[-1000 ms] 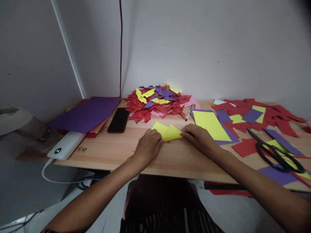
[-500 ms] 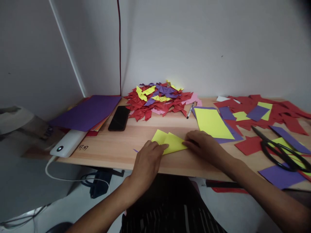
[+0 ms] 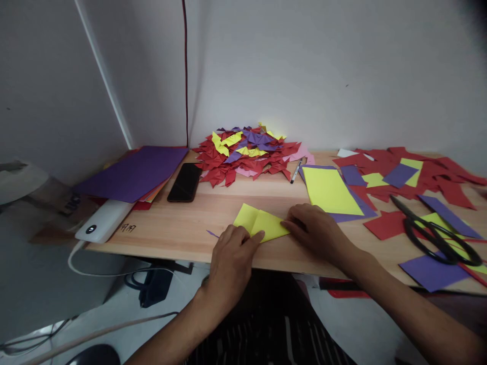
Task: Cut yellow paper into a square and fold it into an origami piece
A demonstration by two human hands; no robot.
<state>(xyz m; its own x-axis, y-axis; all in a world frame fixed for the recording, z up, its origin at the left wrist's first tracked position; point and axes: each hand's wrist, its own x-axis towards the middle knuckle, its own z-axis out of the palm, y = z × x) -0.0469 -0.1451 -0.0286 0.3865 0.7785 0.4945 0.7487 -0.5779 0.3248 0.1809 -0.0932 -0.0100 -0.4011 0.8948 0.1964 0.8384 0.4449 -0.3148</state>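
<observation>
A folded piece of yellow paper [image 3: 269, 226] lies at the front of the wooden table, a crease running down between its two flaps. My left hand [image 3: 233, 253] grips its lower left side, thumb on top near the front edge. At the paper's right corner, my right hand [image 3: 310, 228] pinches it with thumb and fingers closed. Just behind the right hand lies a yellow sheet [image 3: 332, 190] on top of a purple sheet [image 3: 363, 205]. A heap of folded red, yellow, purple and pink paper shapes [image 3: 249, 152] sits against the wall.
Black-handled scissors [image 3: 437, 235] rest on scraps at the right, before a spread of red paper pieces [image 3: 380, 162]. A phone [image 3: 184, 182], purple sheets [image 3: 133, 172] and a white power bank [image 3: 102, 220] with a cable are at the left. A pen [image 3: 296, 171] lies mid-table.
Both hands and the yellow paper have come nearer the table's front edge. The flaps now meet at a crease where they overlapped before, and my left thumb has slid along the lower edge.
</observation>
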